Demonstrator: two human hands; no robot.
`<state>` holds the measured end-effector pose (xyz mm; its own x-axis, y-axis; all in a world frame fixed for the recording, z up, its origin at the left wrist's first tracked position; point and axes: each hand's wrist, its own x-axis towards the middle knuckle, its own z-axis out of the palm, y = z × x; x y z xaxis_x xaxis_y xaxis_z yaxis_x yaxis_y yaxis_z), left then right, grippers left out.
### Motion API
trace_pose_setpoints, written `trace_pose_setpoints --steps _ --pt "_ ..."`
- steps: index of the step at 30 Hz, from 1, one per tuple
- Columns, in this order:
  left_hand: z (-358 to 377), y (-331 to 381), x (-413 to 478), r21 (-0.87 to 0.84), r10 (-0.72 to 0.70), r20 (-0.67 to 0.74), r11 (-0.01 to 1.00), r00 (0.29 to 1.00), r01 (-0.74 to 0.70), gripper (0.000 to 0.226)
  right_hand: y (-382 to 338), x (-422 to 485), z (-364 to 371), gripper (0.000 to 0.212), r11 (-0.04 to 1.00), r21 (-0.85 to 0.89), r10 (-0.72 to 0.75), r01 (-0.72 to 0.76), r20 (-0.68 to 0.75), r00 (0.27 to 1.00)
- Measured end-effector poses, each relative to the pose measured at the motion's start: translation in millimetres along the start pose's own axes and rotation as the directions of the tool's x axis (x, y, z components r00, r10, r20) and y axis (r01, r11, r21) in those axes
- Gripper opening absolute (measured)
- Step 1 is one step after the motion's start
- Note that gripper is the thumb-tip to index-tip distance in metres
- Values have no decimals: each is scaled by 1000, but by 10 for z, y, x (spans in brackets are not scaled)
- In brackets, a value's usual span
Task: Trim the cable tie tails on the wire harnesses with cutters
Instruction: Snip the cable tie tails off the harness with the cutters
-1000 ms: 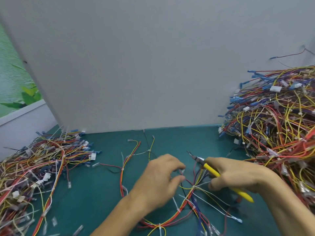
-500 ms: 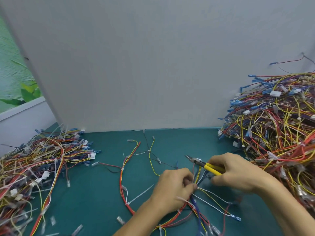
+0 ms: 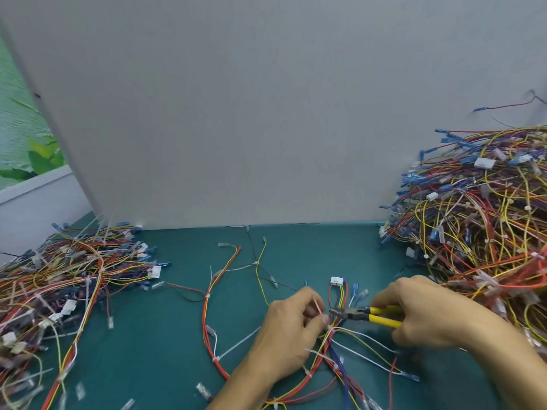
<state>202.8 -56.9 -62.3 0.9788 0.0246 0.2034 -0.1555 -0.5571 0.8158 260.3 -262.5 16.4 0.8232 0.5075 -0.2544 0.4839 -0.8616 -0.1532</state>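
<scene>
Head view: left hand [image 3: 291, 332] pinches the white cable tie tail [image 3: 318, 306] on the red-yellow-blue wire harness [image 3: 327, 347] on the teal surface [image 3: 177, 335], right hand [image 3: 426, 313] clenching yellow-handled cutters [image 3: 359, 312] right beside it. Nose that near the bundle, I'd worry about nicking a wire or fingertip.

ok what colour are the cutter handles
Yellow handles, gripped in the right hand; the head view shows them.

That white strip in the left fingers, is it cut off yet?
Not yet, it seems: the tie tail stands up from the harness, pinched by the left hand; the cutters point at it.
</scene>
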Motion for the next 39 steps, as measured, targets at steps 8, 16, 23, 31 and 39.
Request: trace_pose_setpoints --steps 8,16,23,31,39 --pt "-36 6 3 -1 -32 16 999 999 32 23 -108 -55 -35 22 993 -117 -26 22 -26 999" --pt "-40 7 3 -19 -48 22 999 999 49 23 -165 -28 5 25 985 -169 -44 38 -32 999" --pt "-37 4 2 -21 -44 23 999 999 45 20 -161 11 39 19 979 -197 -66 56 -45 997" --pt "-23 9 9 -9 -46 10 999 999 46 22 -166 22 66 24 973 -222 -78 54 -102 992" --pt "-11 14 21 -12 -43 8 999 999 43 25 -145 10 97 37 977 -209 -61 32 -135 989"
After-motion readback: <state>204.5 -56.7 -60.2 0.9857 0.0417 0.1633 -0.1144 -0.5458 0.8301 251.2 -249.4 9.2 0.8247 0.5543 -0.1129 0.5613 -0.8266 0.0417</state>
